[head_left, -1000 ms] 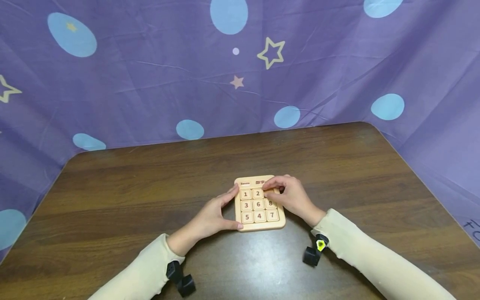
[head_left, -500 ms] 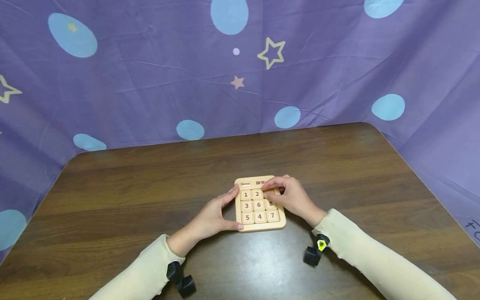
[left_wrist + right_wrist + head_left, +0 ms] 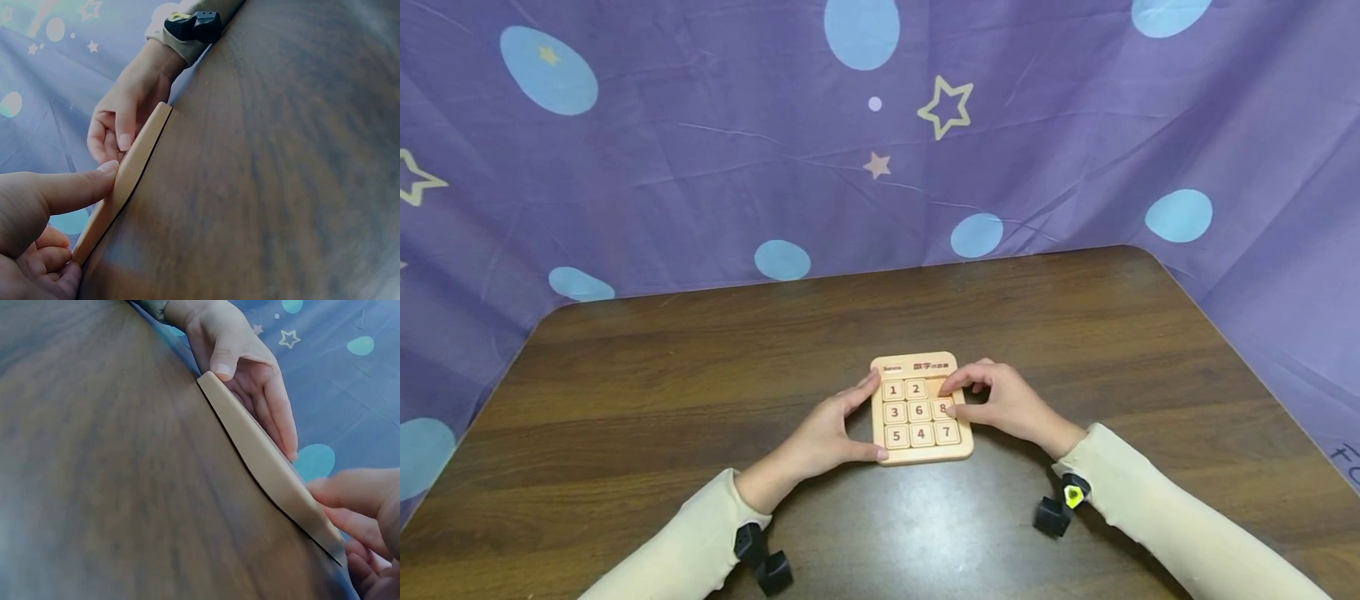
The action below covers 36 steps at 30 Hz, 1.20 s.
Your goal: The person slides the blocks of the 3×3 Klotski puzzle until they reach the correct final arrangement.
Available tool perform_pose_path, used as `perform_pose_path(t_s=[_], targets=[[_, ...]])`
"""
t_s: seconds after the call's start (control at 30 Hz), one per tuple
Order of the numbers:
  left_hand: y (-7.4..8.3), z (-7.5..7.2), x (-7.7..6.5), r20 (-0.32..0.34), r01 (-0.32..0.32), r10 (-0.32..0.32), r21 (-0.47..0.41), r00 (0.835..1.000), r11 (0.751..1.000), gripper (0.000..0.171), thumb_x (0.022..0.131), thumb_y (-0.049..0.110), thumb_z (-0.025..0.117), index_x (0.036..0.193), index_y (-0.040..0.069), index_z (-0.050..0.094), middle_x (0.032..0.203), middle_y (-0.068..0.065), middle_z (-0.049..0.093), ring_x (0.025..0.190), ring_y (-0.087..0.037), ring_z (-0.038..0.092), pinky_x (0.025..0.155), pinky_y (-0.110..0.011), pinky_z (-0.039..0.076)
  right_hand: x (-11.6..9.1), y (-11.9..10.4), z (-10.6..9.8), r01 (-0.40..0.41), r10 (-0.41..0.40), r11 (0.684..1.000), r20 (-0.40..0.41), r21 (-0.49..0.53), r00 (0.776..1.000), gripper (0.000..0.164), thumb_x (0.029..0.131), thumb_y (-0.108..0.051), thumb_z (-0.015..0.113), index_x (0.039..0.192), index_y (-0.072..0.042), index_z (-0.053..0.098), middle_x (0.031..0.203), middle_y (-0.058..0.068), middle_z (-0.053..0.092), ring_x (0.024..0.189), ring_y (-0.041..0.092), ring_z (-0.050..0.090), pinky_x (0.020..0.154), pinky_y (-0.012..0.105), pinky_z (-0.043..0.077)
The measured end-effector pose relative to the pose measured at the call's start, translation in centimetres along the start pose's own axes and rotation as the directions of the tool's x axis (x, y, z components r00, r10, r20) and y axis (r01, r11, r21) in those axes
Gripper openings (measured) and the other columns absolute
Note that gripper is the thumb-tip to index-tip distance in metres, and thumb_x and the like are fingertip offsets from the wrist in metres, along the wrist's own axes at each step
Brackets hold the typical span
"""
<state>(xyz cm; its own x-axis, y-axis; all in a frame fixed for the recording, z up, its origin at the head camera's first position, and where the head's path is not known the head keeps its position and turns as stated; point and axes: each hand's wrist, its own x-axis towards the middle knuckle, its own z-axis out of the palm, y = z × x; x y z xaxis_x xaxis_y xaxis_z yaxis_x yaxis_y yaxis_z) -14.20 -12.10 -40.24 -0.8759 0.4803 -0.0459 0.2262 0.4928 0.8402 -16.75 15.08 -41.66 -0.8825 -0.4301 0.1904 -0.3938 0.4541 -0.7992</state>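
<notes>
A wooden sliding number puzzle (image 3: 928, 455) lies flat on the table in the head view. Its tiles read 1, 2, then 3, 6, 8, then 5, 4, 7, and the top right slot is vacant. My left hand (image 3: 822, 435) holds the board by its left side, thumb near the bottom corner and fingers near the top. My right hand (image 3: 1011, 402) is at the right side, thumb tip on the 8 tile (image 3: 940, 407) and index finger over the vacant slot. Both wrist views show the board's near edge (image 3: 134, 169) low over the table.
The brown wooden table (image 3: 700, 367) spreads around the board. Behind it and on the right hangs a purple cloth (image 3: 715, 150) with stars and blue ovals. Black cameras are strapped to both wrists, over pale sleeves (image 3: 1157, 492).
My right hand has drawn back to the right and slightly down, from beside the 2 tile to the 8 tile, uncovering the vacant slot and the printed heading. The left hand has stayed put.
</notes>
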Motion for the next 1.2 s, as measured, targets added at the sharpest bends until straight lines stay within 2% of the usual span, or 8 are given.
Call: perform_pose_path(t_s=[0.17,0.4,0.77,1.2], targets=[[-0.1,0.0,0.0,0.0,0.004,-0.004,0.0,1.0,1.0,0.098,0.065,0.016,0.086,0.145,0.001,0.031,0.152,-0.007,0.027,0.141,-0.024,0.022,0.115,-0.044,0.015,-0.2,0.2,-0.3,0.028,-0.028,1.0,0.063,-0.002,0.998,0.026,0.072,-0.016,0.08,0.097,-0.017,0.071,0.09,-0.009,0.068,0.084,0.013,0.052,0.075,0.026,0.043],[-0.1,0.1,0.0,0.002,0.0,0.0,0.0,1.0,1.0,0.098,0.065,0.016,0.086,0.145,0.001,0.031,0.152,-0.007,0.027,0.141,-0.024,0.023,0.115,-0.044,0.015,0.0,0.4,-0.4,0.022,-0.021,1.0,0.081,-0.01,0.996,0.026,0.074,-0.016,0.08,0.098,-0.014,0.071,0.094,-0.005,0.069,0.086,0.015,0.052,0.077,0.026,0.043],[0.1,0.0,0.0,0.003,-0.002,0.002,0.015,1.0,1.0,0.097,0.065,0.017,0.086,0.145,0.001,0.031,0.152,-0.008,0.027,0.141,-0.024,0.023,0.115,-0.044,0.016,0.9,0.8,-0.3,0.052,-0.053,0.998,-0.012,-0.035,0.999,0.026,0.072,-0.013,0.081,0.096,-0.015,0.071,0.09,-0.005,0.066,0.083,0.014,0.052,0.074,0.027,0.044],[-0.1,0.0,0.0,0.003,-0.013,0.013,0.033,1.0,0.999,0.098,0.065,0.017,0.086,0.145,0.001,0.031,0.152,-0.007,0.026,0.14,-0.024,0.023,0.115,-0.043,0.016,1.3,0.9,0.0,0.026,-0.026,1.0,-0.068,0.005,0.997,0.024,0.073,-0.011,0.08,0.096,-0.012,0.071,0.092,0.0,0.066,0.085,0.017,0.052,0.076,0.028,0.043]])
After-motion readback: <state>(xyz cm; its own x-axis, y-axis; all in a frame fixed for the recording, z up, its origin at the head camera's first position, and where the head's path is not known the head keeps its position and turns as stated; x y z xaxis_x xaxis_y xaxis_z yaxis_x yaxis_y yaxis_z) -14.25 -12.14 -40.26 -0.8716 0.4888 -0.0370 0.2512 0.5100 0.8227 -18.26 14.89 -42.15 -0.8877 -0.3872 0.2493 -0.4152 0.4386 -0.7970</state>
